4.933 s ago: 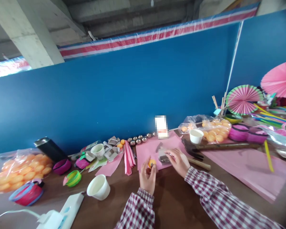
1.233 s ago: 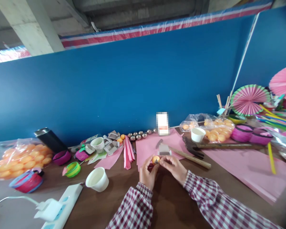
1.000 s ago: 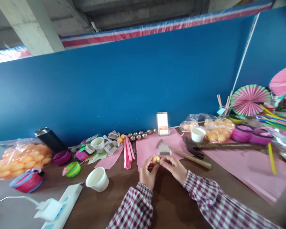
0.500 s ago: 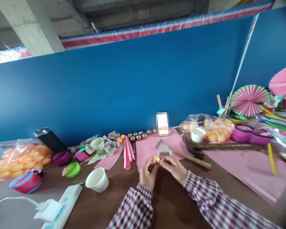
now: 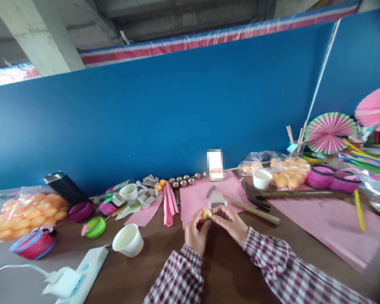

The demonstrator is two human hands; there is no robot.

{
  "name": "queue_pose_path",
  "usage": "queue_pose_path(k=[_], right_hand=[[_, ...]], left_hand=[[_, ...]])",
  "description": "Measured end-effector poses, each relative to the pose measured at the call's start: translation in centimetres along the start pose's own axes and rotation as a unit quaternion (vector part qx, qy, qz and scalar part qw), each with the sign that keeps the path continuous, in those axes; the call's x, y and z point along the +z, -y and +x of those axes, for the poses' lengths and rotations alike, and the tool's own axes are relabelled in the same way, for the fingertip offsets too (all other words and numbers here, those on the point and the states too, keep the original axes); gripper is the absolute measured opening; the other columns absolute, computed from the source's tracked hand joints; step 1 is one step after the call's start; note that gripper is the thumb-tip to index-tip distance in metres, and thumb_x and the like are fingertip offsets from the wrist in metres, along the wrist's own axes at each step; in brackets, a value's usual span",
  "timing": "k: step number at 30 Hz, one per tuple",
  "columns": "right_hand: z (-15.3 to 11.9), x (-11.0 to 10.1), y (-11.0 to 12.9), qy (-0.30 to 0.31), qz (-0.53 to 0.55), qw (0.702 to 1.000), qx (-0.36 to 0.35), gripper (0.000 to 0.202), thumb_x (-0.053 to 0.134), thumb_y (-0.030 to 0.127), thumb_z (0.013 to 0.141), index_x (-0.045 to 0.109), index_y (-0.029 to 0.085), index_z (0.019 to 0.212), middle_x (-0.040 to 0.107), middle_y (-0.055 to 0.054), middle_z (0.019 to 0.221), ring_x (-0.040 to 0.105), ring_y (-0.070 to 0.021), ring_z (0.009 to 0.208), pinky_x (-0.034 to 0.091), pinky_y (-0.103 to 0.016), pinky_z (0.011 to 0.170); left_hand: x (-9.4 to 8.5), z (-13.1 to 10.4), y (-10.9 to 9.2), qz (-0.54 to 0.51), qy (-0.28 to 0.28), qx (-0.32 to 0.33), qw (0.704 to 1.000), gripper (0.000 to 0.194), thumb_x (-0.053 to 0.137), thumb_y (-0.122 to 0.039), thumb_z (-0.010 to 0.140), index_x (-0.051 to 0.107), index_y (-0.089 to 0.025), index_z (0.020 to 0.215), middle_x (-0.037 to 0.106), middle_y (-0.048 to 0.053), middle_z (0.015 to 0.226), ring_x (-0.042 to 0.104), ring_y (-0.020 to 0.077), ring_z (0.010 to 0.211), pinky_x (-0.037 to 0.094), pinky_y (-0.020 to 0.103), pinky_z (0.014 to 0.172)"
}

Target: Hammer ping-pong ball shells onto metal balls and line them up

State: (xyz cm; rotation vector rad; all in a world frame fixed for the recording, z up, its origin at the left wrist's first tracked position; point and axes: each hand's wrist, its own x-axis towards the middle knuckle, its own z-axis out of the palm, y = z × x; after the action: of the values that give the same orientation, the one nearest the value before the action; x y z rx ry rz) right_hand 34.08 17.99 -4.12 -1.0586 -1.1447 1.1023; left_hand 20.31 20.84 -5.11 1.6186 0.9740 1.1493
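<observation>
A small orange ball (image 5: 205,214), ping-pong-like with a dark silvery patch on its near side, is pinched in my left hand (image 5: 194,232) between thumb and fingers. From the other side, the closed thumb and fingertips of my right hand (image 5: 229,221) meet the ball beside the patch; any small piece between them cannot be made out. Just beyond my hands lies a grey-white flat piece (image 5: 218,199) on a pink sheet (image 5: 193,194). A hammer with a wooden handle (image 5: 256,211) rests to the right of it.
Several shiny silver balls (image 5: 183,182) line the back. Left stand a white bowl (image 5: 128,240), a power strip (image 5: 90,266), a black flask (image 5: 66,188) and a bag of orange balls (image 5: 28,213). Right are another bowl (image 5: 262,179), a second ball bag (image 5: 289,175) and a long-handled tool (image 5: 304,194).
The view has shifted very slightly. The ball has turned a little between my fingers, and both hands stay in nearly the same place.
</observation>
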Motion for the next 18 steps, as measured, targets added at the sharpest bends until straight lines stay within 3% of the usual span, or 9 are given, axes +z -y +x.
queue_pose_path(k=[6, 18], right_hand=[[-0.04, 0.01, 0.07, 0.026, 0.028, 0.999, 0.008, 0.032, 0.062, 0.041, 0.065, 0.055, 0.018, 0.086, 0.063, -0.003, 0.083, 0.059, -0.0159, 0.077, 0.046, -0.031, 0.073], [-0.23, 0.18, 0.43, 0.01, 0.025, 0.999, 0.02, 0.034, 0.064, 0.042, 0.062, 0.056, 0.017, 0.084, 0.064, -0.003, 0.081, 0.06, -0.0162, 0.076, 0.047, -0.032, 0.073]], left_hand=[[0.0, -0.13, -0.03, -0.011, -0.013, 0.004, 1.0, 0.043, 0.061, -0.03, 0.066, 0.057, -0.016, 0.107, 0.066, 0.006, 0.085, 0.06, 0.019, 0.079, 0.049, 0.031, 0.073], [-0.07, -0.13, 0.19, 0.007, -0.021, 0.005, 1.0, 0.044, 0.061, -0.03, 0.066, 0.057, -0.017, 0.107, 0.066, 0.007, 0.086, 0.06, 0.0209, 0.081, 0.047, 0.034, 0.076]])
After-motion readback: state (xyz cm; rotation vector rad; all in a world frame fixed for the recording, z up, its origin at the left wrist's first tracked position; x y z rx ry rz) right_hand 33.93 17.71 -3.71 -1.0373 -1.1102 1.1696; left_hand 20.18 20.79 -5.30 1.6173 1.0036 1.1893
